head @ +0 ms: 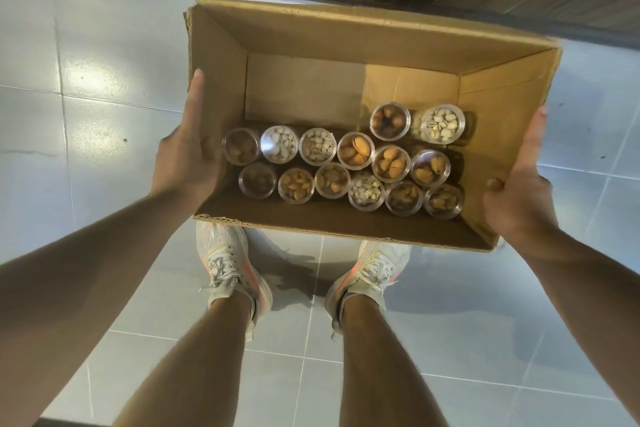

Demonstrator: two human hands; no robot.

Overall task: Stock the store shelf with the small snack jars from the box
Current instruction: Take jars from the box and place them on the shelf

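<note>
Bright floor (104, 87) glare (edges warped).

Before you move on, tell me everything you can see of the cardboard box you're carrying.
The cardboard box is plain brown corrugated card, open at the top, its near rim ragged. It is held above the tiled floor, over the person's shoes, the left hand flat on one side wall and the right hand on the other. Small clear jars of nuts stand upright, crowded toward the near side; the far part of its bottom is bare.
</note>
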